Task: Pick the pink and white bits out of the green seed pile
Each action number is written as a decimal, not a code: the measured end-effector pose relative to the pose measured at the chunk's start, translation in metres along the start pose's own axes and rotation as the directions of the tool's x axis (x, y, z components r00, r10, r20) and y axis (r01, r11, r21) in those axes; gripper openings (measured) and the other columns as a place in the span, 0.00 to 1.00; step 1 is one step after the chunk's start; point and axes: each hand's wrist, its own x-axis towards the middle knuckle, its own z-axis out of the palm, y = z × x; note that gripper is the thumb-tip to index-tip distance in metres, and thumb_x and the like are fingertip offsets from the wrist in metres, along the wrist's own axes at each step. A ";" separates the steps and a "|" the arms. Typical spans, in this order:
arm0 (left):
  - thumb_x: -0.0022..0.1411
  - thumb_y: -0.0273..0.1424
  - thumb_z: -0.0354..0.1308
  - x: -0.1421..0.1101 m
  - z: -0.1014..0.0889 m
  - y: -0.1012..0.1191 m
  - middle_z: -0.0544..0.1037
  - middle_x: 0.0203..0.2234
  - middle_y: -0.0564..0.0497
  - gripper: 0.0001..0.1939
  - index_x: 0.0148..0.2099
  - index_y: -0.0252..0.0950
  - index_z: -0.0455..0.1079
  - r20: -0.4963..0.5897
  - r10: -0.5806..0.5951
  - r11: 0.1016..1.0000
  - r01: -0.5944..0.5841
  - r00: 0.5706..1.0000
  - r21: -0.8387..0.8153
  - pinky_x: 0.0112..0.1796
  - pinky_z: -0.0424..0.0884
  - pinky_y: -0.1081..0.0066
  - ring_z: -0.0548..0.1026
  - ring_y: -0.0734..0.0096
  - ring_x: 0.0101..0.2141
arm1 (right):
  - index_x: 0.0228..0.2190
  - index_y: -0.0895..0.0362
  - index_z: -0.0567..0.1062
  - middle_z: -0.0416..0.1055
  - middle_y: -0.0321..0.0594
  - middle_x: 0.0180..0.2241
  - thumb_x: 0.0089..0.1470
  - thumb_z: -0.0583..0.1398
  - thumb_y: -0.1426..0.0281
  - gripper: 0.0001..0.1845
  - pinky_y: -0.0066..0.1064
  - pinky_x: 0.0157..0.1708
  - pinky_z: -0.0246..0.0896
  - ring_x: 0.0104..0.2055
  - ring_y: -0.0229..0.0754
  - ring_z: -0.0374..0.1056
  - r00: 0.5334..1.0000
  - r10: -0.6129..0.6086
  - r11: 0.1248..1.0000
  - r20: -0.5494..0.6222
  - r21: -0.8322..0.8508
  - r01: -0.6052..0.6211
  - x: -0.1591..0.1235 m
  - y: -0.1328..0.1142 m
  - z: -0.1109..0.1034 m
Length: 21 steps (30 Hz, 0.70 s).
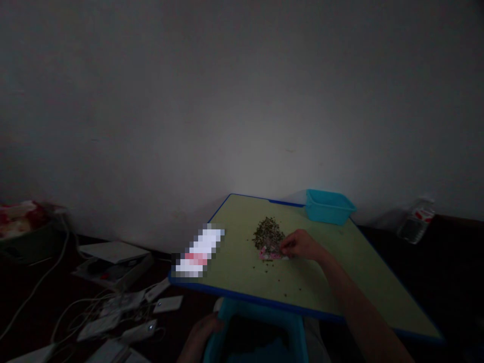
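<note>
My right hand [301,244] is low over the yellow-green tabletop with its fingers pinched together. Whatever sits between the fingertips is too small to make out. Beside those fingers lies a heap of small dark greenish-brown bits [266,231], like seeds or dried pieces. A pink-and-white piece [267,253], perhaps paper or wrapping, shows at the heap's near edge, close to my fingertips. At the bottom, my left hand [204,330] grips the left rim of a blue plastic bin [304,338] below the table edge. Dark contents fill part of that bin; its base is hidden.
On the table's far right corner stands a blue basket [328,206]. A bright pixelated rectangle [198,252] lies at the left edge. White cables and devices [139,330] clutter the floor at left, near a white box [115,252]. A clear plastic package [417,220] is at right.
</note>
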 end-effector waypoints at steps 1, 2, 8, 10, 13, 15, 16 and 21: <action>0.35 0.29 0.60 0.001 0.000 -0.001 0.70 0.12 0.54 0.04 0.18 0.34 0.69 -0.007 -0.004 1.000 0.004 1.000 0.002 0.24 0.62 0.70 0.65 0.69 0.19 | 0.25 0.58 0.78 0.71 0.35 0.19 0.41 0.58 0.70 0.09 0.22 0.21 0.54 0.21 0.35 0.64 1.000 0.002 1.000 0.000 -0.004 -0.002 0.000 0.000 0.000; 0.35 0.29 0.60 0.002 -0.001 -0.002 0.70 0.12 0.54 0.04 0.18 0.34 0.69 -0.012 -0.007 1.000 0.008 1.000 0.005 0.24 0.62 0.70 0.65 0.69 0.19 | 0.25 0.58 0.78 0.71 0.35 0.19 0.41 0.58 0.70 0.09 0.23 0.21 0.54 0.21 0.35 0.64 1.000 0.006 1.000 0.000 -0.006 -0.006 0.000 -0.001 0.000; 0.35 0.29 0.60 0.002 -0.001 -0.004 0.69 0.10 0.55 0.04 0.17 0.35 0.68 0.017 -0.008 0.999 0.008 1.000 -0.032 0.23 0.63 0.70 0.65 0.71 0.17 | 0.26 0.57 0.79 0.71 0.35 0.18 0.40 0.60 0.70 0.09 0.23 0.21 0.54 0.21 0.35 0.64 0.999 0.015 1.000 0.028 -0.022 -0.015 -0.003 -0.007 0.001; 0.36 0.29 0.59 0.000 0.001 -0.004 0.71 0.11 0.54 0.03 0.18 0.35 0.69 0.032 -0.016 0.999 0.017 0.999 -0.050 0.23 0.63 0.69 0.66 0.68 0.18 | 0.26 0.57 0.79 0.71 0.34 0.18 0.40 0.60 0.70 0.08 0.23 0.22 0.54 0.21 0.35 0.63 1.000 -0.006 0.999 0.021 -0.038 0.007 -0.004 -0.009 0.002; 0.37 0.31 0.58 -0.002 0.002 -0.004 0.74 0.13 0.53 0.05 0.20 0.35 0.72 0.048 -0.026 0.997 0.029 0.999 -0.073 0.22 0.64 0.69 0.68 0.66 0.19 | 0.26 0.57 0.79 0.71 0.34 0.19 0.40 0.61 0.69 0.09 0.22 0.22 0.54 0.22 0.34 0.63 1.000 -0.029 0.998 0.004 -0.056 0.030 -0.006 -0.011 0.004; 0.37 0.31 0.58 -0.001 0.001 -0.005 0.74 0.12 0.53 0.05 0.20 0.35 0.72 0.054 -0.025 0.997 0.028 0.998 -0.070 0.22 0.63 0.69 0.68 0.66 0.18 | 0.27 0.57 0.79 0.72 0.34 0.20 0.41 0.61 0.68 0.09 0.22 0.22 0.54 0.22 0.34 0.63 1.000 -0.022 0.999 0.007 -0.039 0.022 -0.006 -0.011 0.006; 0.37 0.30 0.59 0.000 0.000 -0.006 0.74 0.12 0.53 0.04 0.19 0.35 0.72 0.055 -0.021 0.997 0.025 0.998 -0.067 0.21 0.63 0.70 0.68 0.66 0.18 | 0.27 0.57 0.79 0.72 0.34 0.20 0.41 0.61 0.68 0.09 0.22 0.22 0.54 0.22 0.34 0.63 1.000 -0.015 1.000 0.008 -0.026 0.015 -0.005 -0.011 0.007; 0.36 0.28 0.58 0.002 -0.002 -0.005 0.74 0.12 0.53 0.04 0.20 0.34 0.72 0.044 -0.006 0.998 0.008 0.999 -0.061 0.21 0.62 0.71 0.68 0.67 0.18 | 0.29 0.57 0.79 0.73 0.35 0.22 0.41 0.61 0.68 0.10 0.23 0.24 0.56 0.24 0.36 0.65 1.000 -0.013 0.999 0.011 -0.029 0.014 0.000 -0.013 0.014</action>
